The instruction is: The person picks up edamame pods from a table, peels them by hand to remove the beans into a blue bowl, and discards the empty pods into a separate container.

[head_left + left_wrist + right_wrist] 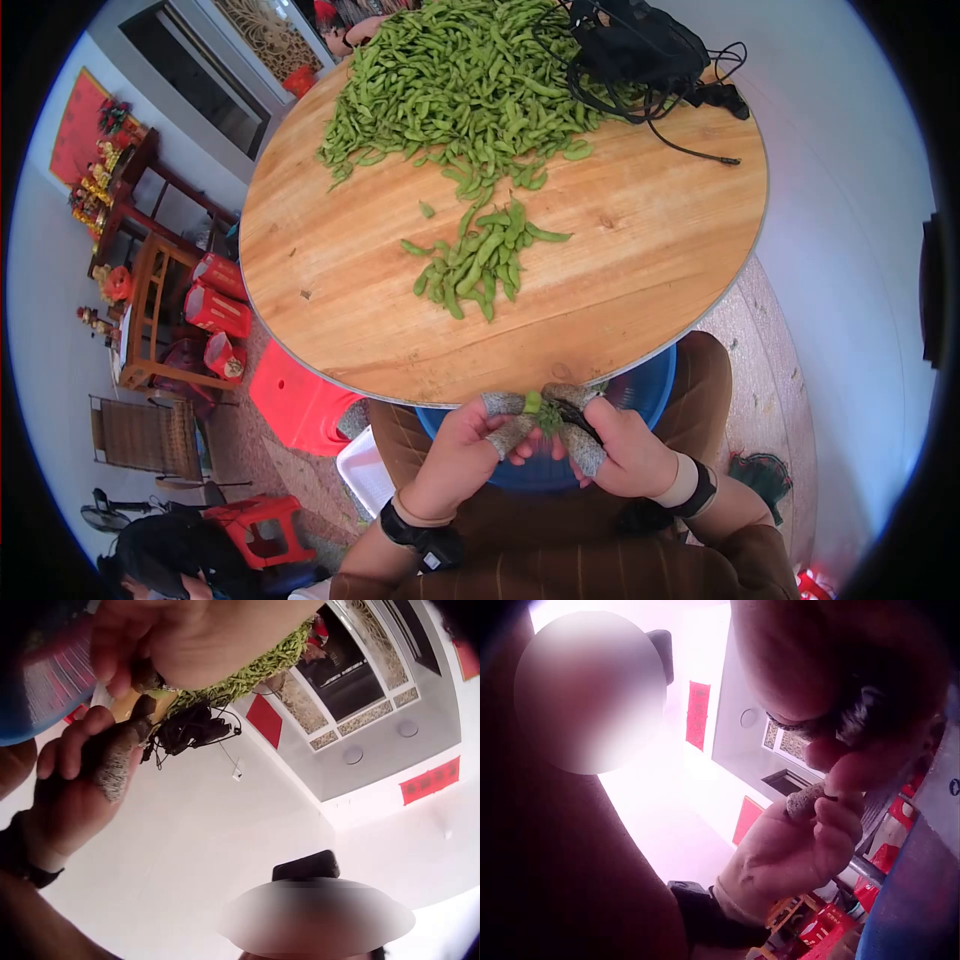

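Observation:
Both hands meet low over a blue basin (655,390), at the table's near edge. Grey speckled covers wrap the thumbs and forefingers. The left hand (455,450) pinches a small green bean pod (533,402) between thumb and forefinger. From the other side, the right hand (630,450) grips the same bit of green with its covered fingertips. A dark patch shows between the right thumb and forefinger; I cannot tell what it is. In the right wrist view the left hand (795,832) has its fingertips against those of the right. Loose bean pods (478,260) lie on the table ahead.
A big heap of green pods (460,75) covers the far side of the round wooden table (640,230). Beside it lies a black bag with cables (640,50). A red stool (295,400) and a white tray (365,465) stand left of the basin.

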Action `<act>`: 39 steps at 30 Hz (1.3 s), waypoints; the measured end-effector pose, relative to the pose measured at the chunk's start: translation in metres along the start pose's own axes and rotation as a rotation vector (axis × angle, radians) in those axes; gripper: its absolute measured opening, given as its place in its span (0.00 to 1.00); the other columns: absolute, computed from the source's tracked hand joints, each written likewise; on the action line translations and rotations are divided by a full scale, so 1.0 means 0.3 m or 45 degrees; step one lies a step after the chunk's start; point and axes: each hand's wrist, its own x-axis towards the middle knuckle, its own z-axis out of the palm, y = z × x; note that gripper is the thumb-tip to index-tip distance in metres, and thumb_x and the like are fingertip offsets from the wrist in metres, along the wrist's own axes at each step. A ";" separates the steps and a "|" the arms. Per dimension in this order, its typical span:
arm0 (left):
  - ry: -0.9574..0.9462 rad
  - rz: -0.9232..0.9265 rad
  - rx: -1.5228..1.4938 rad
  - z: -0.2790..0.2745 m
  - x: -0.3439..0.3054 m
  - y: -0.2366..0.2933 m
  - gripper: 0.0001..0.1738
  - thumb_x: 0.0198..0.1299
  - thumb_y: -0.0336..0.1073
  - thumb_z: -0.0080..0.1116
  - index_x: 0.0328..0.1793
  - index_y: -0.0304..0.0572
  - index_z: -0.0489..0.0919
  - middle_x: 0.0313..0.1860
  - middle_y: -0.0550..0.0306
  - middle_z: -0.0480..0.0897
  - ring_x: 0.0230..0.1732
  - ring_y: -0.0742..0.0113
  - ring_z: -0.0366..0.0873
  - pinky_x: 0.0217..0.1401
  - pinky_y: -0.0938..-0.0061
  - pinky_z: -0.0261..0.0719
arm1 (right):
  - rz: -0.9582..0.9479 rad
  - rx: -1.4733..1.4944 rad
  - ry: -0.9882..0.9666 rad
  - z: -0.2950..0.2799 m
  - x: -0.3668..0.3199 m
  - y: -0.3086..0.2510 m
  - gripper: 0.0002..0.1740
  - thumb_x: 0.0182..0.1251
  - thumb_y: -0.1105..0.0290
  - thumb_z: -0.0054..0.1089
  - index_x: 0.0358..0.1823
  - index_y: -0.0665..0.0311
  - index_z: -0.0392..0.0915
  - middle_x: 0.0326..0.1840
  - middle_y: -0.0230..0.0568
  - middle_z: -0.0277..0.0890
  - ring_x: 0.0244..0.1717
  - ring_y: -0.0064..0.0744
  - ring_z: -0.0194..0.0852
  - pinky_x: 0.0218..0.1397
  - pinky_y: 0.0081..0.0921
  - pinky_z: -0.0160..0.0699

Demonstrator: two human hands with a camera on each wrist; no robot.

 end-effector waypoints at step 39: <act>-0.311 -0.327 -0.257 -0.089 -0.008 -0.085 0.13 0.59 0.25 0.56 0.51 0.33 0.75 0.38 0.53 0.81 0.33 0.64 0.78 0.37 0.74 0.78 | 0.624 0.905 -0.302 0.003 -0.019 0.069 0.14 0.73 0.66 0.46 0.56 0.62 0.66 0.27 0.29 0.67 0.20 0.14 0.65 0.18 0.17 0.71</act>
